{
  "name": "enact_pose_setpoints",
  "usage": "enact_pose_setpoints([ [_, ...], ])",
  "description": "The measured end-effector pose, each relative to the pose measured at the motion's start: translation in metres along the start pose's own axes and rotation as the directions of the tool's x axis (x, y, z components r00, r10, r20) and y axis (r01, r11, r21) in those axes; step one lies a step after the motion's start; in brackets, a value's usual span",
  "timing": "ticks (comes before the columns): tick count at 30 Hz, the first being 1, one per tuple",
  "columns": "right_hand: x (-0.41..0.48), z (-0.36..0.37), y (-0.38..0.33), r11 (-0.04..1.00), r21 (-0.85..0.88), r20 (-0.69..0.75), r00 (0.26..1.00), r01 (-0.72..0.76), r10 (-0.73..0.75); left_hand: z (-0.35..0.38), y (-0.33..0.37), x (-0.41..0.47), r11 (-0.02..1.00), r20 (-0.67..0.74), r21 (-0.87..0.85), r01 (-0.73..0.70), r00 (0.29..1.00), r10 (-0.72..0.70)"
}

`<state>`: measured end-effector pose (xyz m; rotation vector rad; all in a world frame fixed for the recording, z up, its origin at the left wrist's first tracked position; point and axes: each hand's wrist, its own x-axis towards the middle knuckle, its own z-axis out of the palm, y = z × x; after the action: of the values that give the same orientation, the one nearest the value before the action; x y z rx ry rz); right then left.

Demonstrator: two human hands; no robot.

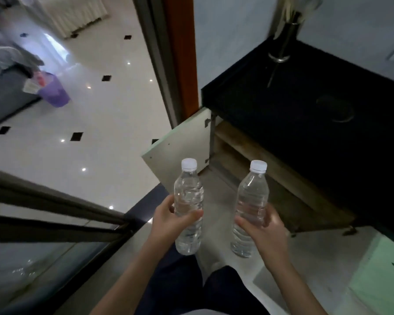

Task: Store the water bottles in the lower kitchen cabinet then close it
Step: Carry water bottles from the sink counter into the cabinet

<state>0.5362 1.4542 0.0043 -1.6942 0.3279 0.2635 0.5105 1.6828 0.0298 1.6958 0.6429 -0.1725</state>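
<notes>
At lower centre, one capped water bottle [188, 208] was clamped in the left hand [168, 221], another bottle [250, 208] in the right hand [263, 233]. The open cabinet door [180, 142] could be struck during insertion.

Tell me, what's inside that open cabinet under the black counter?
Inside the cabinet, only a bare wooden shelf edge shows near the open door. The black counter overhangs and hides the rest. Both bottles are outside it.

Two clear capped water bottles [188, 205] [250, 208], upright, before open cabinet [248, 151].
</notes>
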Motion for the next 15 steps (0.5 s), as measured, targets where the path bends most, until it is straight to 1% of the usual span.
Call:
enact_pose_setpoints([
  [3, 0.031, 0.02, 0.019, 0.999, 0.01, -0.111, 0.992, -0.054, 0.055, 0.011, -0.003, 0.065, 0.998, 0.127, 0.067, 0.009, 0.992, -0.017],
  [6, 0.061, 0.037, 0.039, 0.993, 0.041, -0.215, 0.969, -0.112, 0.119, 0.033, -0.007, 0.122, 0.991, 0.207, 0.136, 0.019, 0.977, -0.047],
  [9, 0.089, 0.049, 0.067, 0.985, 0.078, -0.276, 0.946, -0.156, 0.172, 0.059, -0.024, 0.172, 0.973, 0.31, 0.23, -0.01, 0.949, -0.063],
  [12, 0.123, 0.053, 0.113, 0.979, 0.095, -0.328, 0.923, -0.179, 0.2, 0.089, -0.059, 0.219, 0.962, 0.384, 0.272, 0.017, 0.915, -0.125],
  [15, 0.164, 0.055, 0.173, 0.98, 0.076, -0.366, 0.909, -0.185, 0.2, 0.126, -0.108, 0.266, 0.955, 0.42, 0.296, 0.02, 0.895, -0.149],
])
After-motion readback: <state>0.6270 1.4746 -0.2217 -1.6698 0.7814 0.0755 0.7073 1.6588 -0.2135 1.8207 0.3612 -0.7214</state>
